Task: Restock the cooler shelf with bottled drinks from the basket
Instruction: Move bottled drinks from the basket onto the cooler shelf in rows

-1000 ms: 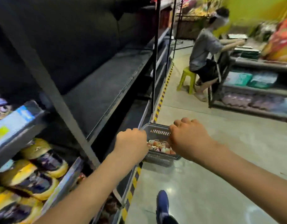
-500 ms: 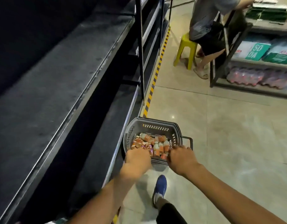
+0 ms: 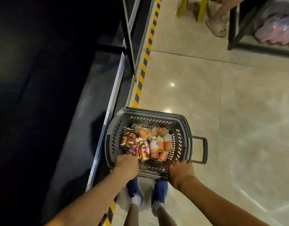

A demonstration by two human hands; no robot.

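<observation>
Glossy beige tiled floor (image 3: 230,111), dark metal cooler shelf (image 3: 78,144) at left. Lower centre, left hand (image 3: 126,163) and right hand (image 3: 181,174) curl their fingers over the near rim of the slotted dark-grey plastic basket (image 3: 150,119) of small orange-labelled bottles (image 3: 156,144). The person should keep it level and close to the shelf.

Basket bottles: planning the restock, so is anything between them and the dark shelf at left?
Nothing visible does: the bottles lie loose in the open-topped basket, which is right beside the shelf edge.

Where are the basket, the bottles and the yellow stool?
dark grey plastic basket (image 3: 150,119): head view, far wall.
orange-labelled bottled drinks (image 3: 154,148): head view, one bottle's body.
yellow plastic stool (image 3: 201,11): head view, right leg.
</observation>
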